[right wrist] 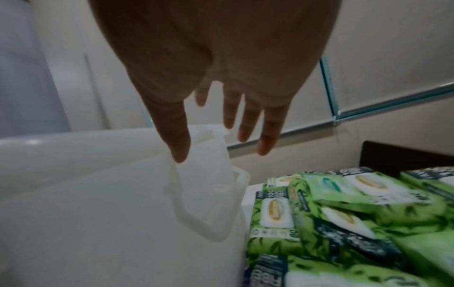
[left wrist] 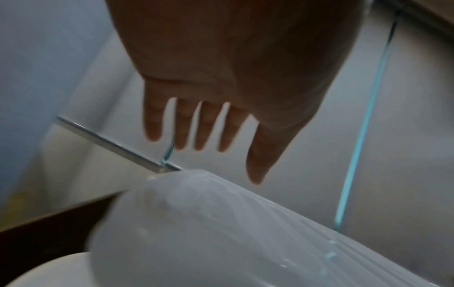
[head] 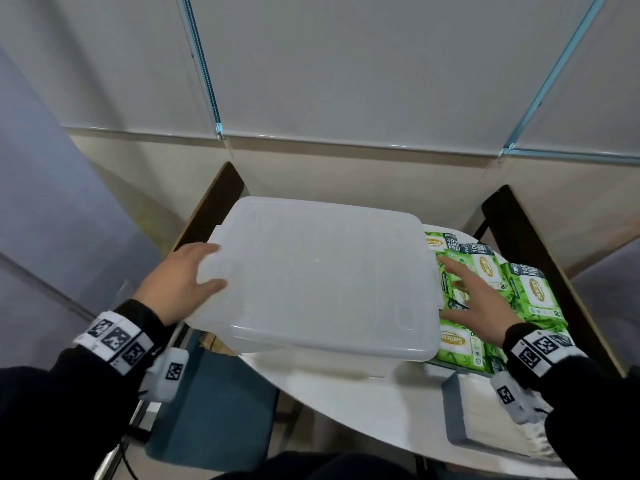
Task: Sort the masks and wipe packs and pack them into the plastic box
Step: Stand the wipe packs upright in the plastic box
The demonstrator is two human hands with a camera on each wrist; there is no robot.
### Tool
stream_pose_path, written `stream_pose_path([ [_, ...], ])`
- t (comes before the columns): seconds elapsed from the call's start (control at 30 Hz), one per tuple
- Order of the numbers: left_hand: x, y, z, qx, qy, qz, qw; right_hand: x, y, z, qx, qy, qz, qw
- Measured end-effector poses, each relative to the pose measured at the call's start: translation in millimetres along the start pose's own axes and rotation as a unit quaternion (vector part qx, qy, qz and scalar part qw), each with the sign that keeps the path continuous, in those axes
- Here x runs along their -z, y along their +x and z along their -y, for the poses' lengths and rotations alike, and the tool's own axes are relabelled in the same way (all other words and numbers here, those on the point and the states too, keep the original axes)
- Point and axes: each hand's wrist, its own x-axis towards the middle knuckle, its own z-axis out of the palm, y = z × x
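Grey roller blinds (head: 346,64) with teal edge strips hang behind a white counter (head: 346,386) set between two dark chair backs. On it sits the lidded translucent plastic box (head: 311,271), green wipe packs (head: 485,268) piled just to its right and a box of masks (head: 485,417) nearer. The left hand (head: 180,282) rests at the box's left end, the right hand (head: 481,306) hovers over the packs; both have fingers straight and spread, holding nothing.
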Motion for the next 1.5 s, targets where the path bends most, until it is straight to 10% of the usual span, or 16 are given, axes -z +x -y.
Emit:
stream_pose_path([
  [0.13,-13.2,4.9,12.8,0.187,-0.012,0.142,0.972,-7.7,8.0,2.4,0.01,0.113,0.063,0.992],
  [0.3,-4.7,5.8,8.1,0.216,-0.03,0.106,0.97,-1.2,1.4,3.9,0.022,0.237,0.06,0.969],
  [0.6,103.7,15.9,-78.7,0.105,-0.342,-0.017,0.934,86.7,21.2,53.5,0.074,0.465,-0.038,0.881],
  [0.73,120.7,75.1,-100.8,0.104,-0.314,-0.05,0.942,112.8,70.1,71.1,0.04,0.479,-0.029,0.876],
  [1.07,58.4,205.0,-78.5,0.138,-0.243,-0.046,0.959,74.6,163.4,60.4,-0.127,0.481,-0.012,0.867],
  [1.5,-14.2,233.8,-3.9,0.171,-0.294,0.016,0.94,14.5,177.2,27.9,-0.192,0.477,0.037,0.857],
])
